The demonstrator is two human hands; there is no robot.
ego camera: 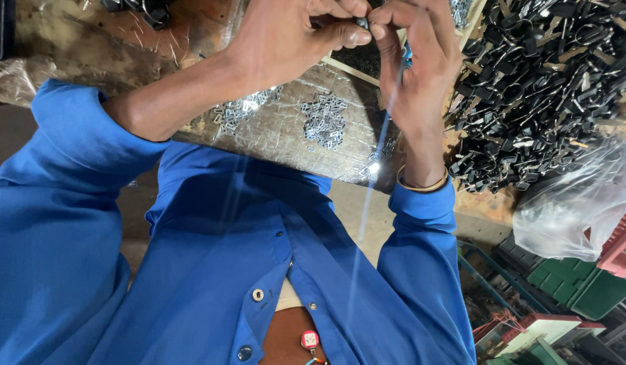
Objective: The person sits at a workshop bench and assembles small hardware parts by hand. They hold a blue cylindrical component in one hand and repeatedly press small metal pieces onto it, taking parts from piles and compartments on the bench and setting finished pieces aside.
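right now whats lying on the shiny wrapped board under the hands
Two loose heaps of small silver metal clips lie on the foil-wrapped board, the other heap near the left forearm. The forearm covers the board's upper left, so anything there is hidden.

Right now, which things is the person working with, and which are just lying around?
In use:
left hand and right hand pinching a small metal piece
little silver clips on the wrapped board
heap of black key rings

Lying about:
clear plastic bag
green crate
pink crate
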